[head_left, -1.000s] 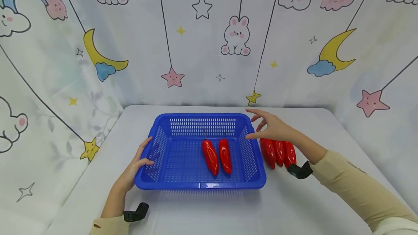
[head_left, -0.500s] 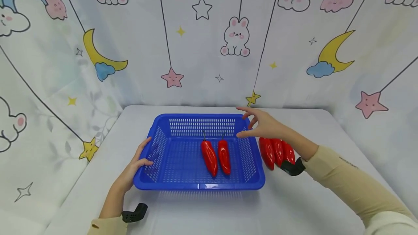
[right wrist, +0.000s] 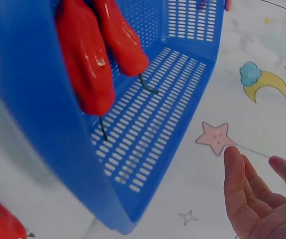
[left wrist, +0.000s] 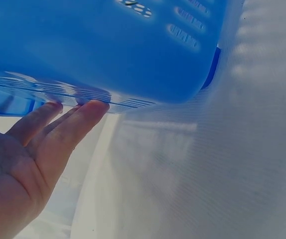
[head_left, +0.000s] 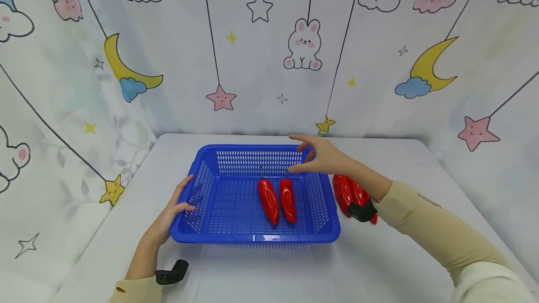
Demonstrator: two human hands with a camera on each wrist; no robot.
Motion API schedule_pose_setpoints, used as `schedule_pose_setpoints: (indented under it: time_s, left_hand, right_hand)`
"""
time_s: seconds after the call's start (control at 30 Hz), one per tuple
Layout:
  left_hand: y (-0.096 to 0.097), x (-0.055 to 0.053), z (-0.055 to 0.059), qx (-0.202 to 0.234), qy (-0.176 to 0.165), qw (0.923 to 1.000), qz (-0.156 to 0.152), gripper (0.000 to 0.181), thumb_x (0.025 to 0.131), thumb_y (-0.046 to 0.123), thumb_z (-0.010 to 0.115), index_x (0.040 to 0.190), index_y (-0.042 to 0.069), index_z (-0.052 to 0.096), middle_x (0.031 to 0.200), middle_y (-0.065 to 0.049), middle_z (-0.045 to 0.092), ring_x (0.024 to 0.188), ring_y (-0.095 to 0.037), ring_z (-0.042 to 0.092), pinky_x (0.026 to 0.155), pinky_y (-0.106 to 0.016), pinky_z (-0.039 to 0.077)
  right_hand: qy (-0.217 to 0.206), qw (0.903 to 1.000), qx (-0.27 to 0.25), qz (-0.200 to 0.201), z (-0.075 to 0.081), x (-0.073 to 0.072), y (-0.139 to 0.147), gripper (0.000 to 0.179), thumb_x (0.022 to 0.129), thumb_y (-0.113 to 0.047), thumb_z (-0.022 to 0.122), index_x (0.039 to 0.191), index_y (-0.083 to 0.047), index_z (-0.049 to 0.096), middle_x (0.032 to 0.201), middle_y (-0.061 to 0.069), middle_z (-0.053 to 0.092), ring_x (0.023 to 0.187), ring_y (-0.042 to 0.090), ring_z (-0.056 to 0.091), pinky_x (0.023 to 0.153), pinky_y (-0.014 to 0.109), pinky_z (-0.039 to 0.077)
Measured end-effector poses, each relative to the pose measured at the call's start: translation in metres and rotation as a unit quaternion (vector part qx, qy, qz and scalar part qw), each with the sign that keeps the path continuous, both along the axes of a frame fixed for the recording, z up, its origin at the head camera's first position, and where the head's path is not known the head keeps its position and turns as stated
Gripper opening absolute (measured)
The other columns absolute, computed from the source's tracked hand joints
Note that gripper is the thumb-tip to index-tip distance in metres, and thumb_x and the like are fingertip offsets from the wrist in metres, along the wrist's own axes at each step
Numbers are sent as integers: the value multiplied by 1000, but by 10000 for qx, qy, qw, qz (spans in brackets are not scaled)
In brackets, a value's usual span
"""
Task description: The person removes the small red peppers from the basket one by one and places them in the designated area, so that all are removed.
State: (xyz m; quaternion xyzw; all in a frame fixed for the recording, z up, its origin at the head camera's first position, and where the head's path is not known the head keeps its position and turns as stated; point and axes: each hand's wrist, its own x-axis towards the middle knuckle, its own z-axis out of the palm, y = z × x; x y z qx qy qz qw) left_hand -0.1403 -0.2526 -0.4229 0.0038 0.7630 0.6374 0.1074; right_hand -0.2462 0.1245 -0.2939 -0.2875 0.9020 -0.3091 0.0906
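A blue plastic basket (head_left: 254,239) with slotted walls stands on the white table. Two glossy red chili peppers, one on the left (head_left: 268,202) and one on the right (head_left: 288,200), lie side by side inside it, stems toward the back. My left hand (head_left: 164,219) holds the basket's left side, thumb over the rim; in the left wrist view its fingers (left wrist: 73,130) touch the outer wall. Above the back right of the basket hovers my right hand (head_left: 324,155), fingers spread and holding nothing.
Several more red peppers (head_left: 342,195) lie on the table just right of the basket, partly hidden by the right wrist's black device (head_left: 363,211). A patterned cloth (head_left: 252,69) hangs behind the table.
My right hand has moved left, from beside the basket's right rim to above the two peppers' stems. The left hand and basket stay nearly where they were.
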Motion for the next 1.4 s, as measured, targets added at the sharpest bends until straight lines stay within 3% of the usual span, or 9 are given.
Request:
schedule_pose_setpoints:
  time_s: [0.77,1.1,1.4]
  left_hand:
    - [0,0,0,0,-21,10000,-13,76,82,19,44,144,39,7,151,-13,-7,130,-48,10,92,-64,30]
    - [2,0,-1,-10,-68,10000,15,76,81,19,44,144,39,7,151,-13,-7,131,-48,10,92,-64,29]
    - [1,1,0,-42,-50,10000,37,76,81,19,44,144,39,7,151,-12,-7,131,-48,8,92,-65,28]
  right_hand:
    - [-169,9979,395,481,-2,0,-53,80,72,-40,73,140,-20,36,118,16,56,80,19,58,66,27,51]
    - [-305,9941,914,497,-17,-5,-65,83,71,-43,73,141,-19,35,117,15,55,102,27,54,70,32,51]
    - [-259,9900,1234,631,-26,-4,-77,82,71,-42,73,140,-17,36,114,12,56,99,23,55,71,29,50]
